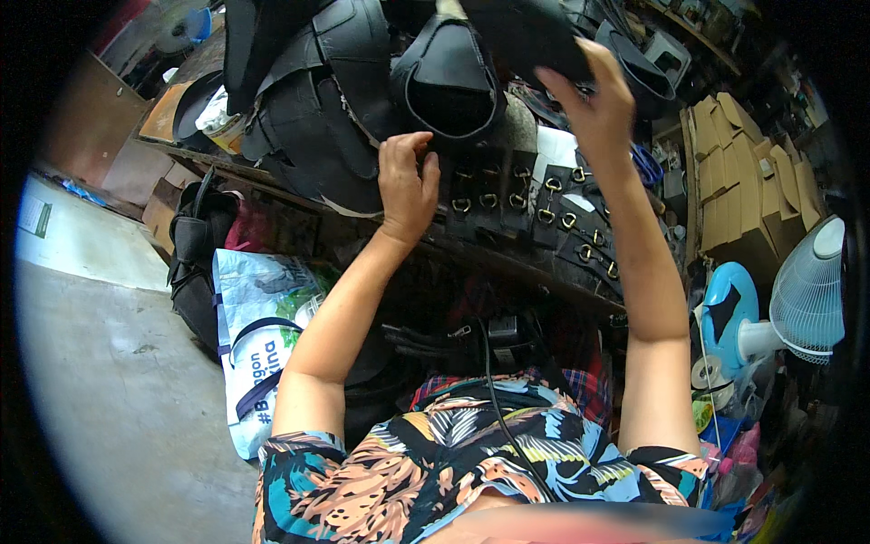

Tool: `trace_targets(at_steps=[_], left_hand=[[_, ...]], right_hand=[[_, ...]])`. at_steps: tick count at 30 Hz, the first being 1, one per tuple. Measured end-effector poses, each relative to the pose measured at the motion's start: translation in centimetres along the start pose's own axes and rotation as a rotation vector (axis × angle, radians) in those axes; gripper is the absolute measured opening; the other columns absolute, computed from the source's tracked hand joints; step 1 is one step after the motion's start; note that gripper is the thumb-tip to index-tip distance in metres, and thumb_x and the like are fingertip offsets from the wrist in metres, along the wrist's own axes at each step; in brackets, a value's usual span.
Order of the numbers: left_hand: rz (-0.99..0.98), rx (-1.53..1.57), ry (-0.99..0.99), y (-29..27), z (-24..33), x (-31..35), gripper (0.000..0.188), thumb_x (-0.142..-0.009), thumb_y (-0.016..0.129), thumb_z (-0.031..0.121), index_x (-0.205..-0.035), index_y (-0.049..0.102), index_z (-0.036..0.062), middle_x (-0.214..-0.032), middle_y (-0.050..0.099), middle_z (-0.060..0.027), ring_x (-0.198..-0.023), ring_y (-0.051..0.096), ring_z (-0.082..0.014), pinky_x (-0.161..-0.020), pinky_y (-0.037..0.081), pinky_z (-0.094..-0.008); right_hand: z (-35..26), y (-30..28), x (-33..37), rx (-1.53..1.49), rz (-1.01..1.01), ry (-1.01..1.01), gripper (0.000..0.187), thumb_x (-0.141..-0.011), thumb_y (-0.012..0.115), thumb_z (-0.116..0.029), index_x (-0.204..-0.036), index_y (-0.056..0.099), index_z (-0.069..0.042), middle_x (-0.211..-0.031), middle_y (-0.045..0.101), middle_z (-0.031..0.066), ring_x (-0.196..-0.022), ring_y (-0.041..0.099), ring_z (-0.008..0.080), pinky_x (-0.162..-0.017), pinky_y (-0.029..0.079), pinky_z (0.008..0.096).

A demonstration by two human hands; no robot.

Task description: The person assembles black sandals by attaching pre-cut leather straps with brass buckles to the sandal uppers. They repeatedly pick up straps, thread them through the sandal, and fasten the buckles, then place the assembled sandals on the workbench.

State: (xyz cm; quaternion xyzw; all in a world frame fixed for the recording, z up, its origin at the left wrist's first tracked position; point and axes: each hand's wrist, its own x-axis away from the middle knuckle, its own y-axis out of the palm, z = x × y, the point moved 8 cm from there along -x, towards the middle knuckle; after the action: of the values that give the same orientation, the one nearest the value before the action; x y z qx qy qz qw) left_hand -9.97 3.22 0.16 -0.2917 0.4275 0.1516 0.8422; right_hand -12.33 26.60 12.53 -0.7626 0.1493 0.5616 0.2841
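My right hand (600,113) is raised at the far side of the bench, thumb and fingers closed on the edge of a dark black piece (526,36) that looks like leather. My left hand (408,186) has loosely bent fingers with the thumb apart, and nothing shows in it. It hovers at the front of some large stitched black leather pieces (313,136). Between the hands lies a rounded black leather part (449,86) with a hollow opening. Several black straps with brass-coloured ring fittings (489,199) lie along the bench edge.
Folded brown cardboard boxes (752,181) stand at the right, above a blue and white fan (807,299). A printed light-blue bag (249,363) and a black bag (192,249) are left of the bench. A dark cable (489,363) hangs before my chest.
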Motion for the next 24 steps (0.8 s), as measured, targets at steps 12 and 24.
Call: trace_targets(at_steps=[12, 24], left_hand=[[-0.027, -0.042, 0.049, 1.8, -2.2, 1.2, 0.018, -0.09, 0.054, 0.006, -0.106, 0.055, -0.0003, -0.097, 0.057, -0.0166, -0.094, 0.055, -0.0332, -0.087, 0.045, -0.0409], [-0.139, -0.144, 0.174, 2.9, -0.3, 1.0, 0.051, -0.083, 0.066, 0.01, -0.131, 0.053, 0.0199, -0.085, 0.05, -0.0093, -0.082, 0.052, -0.0302, -0.073, 0.047, -0.0421]], right_hand=[[-2.5, 5.4, -0.2, 0.117, -0.246, -0.172, 0.047, -0.085, 0.068, -0.023, -0.127, 0.056, -0.006, -0.129, 0.055, 0.0222, -0.123, 0.049, 0.0391, -0.107, 0.037, 0.045], [-4.0, -8.2, 15.1, 0.225, -0.251, 0.222, 0.046, -0.083, 0.07, -0.01, -0.126, 0.057, -0.008, -0.126, 0.062, 0.01, -0.123, 0.052, 0.0327, -0.106, 0.038, 0.0437]])
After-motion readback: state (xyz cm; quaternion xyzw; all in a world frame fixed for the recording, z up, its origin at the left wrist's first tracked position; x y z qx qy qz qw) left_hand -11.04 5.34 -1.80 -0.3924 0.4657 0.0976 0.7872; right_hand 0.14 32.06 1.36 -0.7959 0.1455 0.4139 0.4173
